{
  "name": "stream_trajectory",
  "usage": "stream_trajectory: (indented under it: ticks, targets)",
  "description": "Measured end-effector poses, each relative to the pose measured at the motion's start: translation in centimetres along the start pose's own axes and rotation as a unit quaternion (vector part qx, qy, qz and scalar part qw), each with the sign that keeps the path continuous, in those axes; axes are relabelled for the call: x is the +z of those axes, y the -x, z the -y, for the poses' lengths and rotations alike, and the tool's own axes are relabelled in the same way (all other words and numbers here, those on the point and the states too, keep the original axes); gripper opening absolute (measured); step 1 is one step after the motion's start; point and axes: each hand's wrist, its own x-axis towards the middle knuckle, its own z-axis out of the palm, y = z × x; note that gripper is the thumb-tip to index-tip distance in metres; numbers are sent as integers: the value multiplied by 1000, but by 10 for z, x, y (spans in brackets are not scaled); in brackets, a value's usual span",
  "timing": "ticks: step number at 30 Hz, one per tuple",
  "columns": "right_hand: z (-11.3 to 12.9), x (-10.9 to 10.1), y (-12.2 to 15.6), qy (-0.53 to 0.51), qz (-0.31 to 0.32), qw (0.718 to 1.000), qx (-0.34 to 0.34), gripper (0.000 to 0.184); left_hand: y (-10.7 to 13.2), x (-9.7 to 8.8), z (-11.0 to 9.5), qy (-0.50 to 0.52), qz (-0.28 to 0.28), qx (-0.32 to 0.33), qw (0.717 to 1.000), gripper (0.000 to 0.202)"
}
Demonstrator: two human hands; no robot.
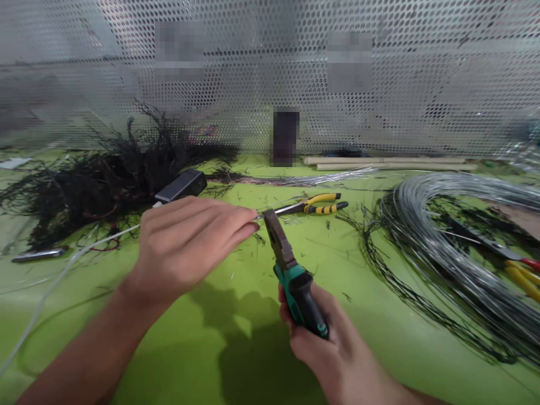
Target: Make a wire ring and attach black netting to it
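My left hand (pixel 189 242) is closed in a pinch, with a short bit of thin metal wire (pixel 259 216) showing at its fingertips. The rest of that wire is hidden by the fingers. Combination pliers (pixel 297 289) with green and black handles are gripped in my right hand (pixel 324 343). Their jaws point up and away, at the wire tip; whether they bite on it I cannot tell. Just behind the jaws, a second pair of pliers (pixel 323 202), yellow and black, lies on the green table (pixel 189 360).
A big coil of silvery wire (pixel 405 219) lies at right, with yellow-handled cutters (pixel 521 273) inside. Dark bristly strands (pixel 105 169) pile up at left beside a black box (pixel 183 185) and a white cable (pixel 46 292). Wooden sticks (pixel 388 162) lie before a perforated metal panel (pixel 253 73).
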Motion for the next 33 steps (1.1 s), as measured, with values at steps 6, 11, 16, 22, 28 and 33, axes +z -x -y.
stream_trajectory:
  ticks: [6,11,16,22,28,33]
  targets:
    - [3,4,2,14,-20,1000,-12,26,-3,5,-1,57,-4,-53,997,7]
    - [4,9,8,2,-73,997,3,32,-11,2,-11,105,10,-185,977,6]
    - [-3,13,11,-5,-94,995,16,50,-19,-11,-17,230,58,-311,920,8]
    - [-8,14,10,9,-80,997,0,53,-24,-18,-18,334,116,-375,857,32]
    - [-11,13,10,-11,-95,995,39,66,-10,-9,-10,59,-47,-217,973,16]
    - [-9,12,11,-11,-101,994,32,61,3,-9,3,-86,-66,84,991,36]
